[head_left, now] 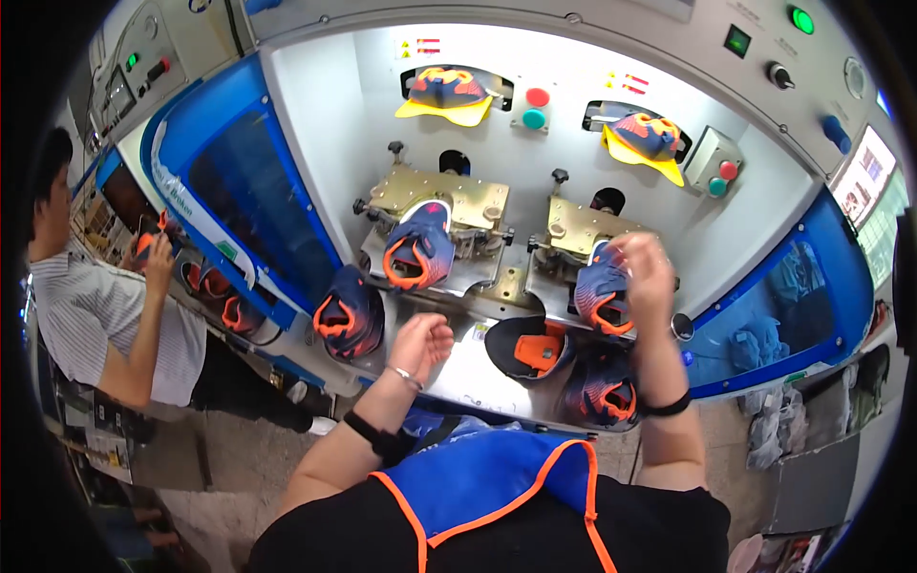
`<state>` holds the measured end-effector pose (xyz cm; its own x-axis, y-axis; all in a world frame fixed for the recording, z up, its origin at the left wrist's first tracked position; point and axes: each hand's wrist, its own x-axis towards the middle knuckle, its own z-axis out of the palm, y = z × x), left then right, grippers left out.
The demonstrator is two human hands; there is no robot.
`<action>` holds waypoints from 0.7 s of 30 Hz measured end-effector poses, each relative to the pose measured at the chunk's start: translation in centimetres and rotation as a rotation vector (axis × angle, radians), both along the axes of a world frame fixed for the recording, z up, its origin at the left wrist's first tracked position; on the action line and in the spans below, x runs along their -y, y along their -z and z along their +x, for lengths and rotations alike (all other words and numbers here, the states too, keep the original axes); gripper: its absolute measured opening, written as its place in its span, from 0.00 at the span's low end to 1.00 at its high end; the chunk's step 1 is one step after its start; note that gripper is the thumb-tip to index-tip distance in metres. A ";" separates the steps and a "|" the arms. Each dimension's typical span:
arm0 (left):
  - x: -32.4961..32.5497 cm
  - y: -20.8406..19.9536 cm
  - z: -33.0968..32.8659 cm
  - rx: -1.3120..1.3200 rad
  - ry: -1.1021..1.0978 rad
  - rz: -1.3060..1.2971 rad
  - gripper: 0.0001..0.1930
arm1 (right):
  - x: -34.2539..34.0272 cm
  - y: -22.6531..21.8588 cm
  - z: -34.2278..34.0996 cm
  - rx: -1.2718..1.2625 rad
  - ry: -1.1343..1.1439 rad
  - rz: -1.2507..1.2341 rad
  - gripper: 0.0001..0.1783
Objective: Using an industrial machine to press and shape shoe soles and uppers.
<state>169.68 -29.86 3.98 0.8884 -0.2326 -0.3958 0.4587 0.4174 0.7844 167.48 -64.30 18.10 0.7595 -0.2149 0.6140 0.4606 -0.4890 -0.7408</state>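
My left hand (422,346) hangs above the machine's front ledge with its fingers curled in and nothing visible in them. It is between a dark blue sneaker with orange lining (351,317) and a black curved piece with an orange panel (516,348). My right hand (648,269) is raised beside the sneaker (598,282) on the right metal fixture, fingers bent and apart; whether they touch it I cannot tell. Another sneaker (435,246) sits on the left fixture (458,196). Below my right forearm, one more dark sneaker (597,390) stands on the ledge.
Two shoe uppers with yellow edges (447,95) (642,143) protrude from the back wall's slots. Button boxes (535,110) (714,162) are beside them. Blue window panels (248,181) (778,296) flank the opening. At left, another person (119,315) handles an orange-and-dark item.
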 end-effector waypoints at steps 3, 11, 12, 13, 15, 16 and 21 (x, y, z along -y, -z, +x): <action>0.4 -0.7 1.8 0.471 -0.379 0.527 0.14 | -8.3 7.5 -5.2 -0.287 -0.342 -0.203 0.07; -2.4 0.4 6.8 0.968 -0.291 1.507 0.23 | -11.5 24.7 -9.1 -0.595 -0.516 -1.043 0.48; -2.5 1.2 6.7 0.952 -0.234 1.464 0.24 | -11.2 25.5 -9.3 -0.634 -0.495 -1.090 0.48; -2.4 2.2 6.5 0.927 -0.227 1.391 0.24 | -11.0 26.0 -9.6 -0.557 -0.476 -1.031 0.48; -2.2 3.6 6.1 0.885 -0.194 1.339 0.25 | -11.0 26.2 -10.0 -0.570 -0.434 -0.960 0.48; -2.1 4.0 6.1 0.959 -0.218 1.318 0.25 | -11.2 26.1 -10.2 -0.616 -0.423 -0.980 0.48; -2.5 4.1 6.6 0.981 -0.248 1.256 0.25 | -12.4 24.7 -10.1 -0.665 -0.381 -0.966 0.46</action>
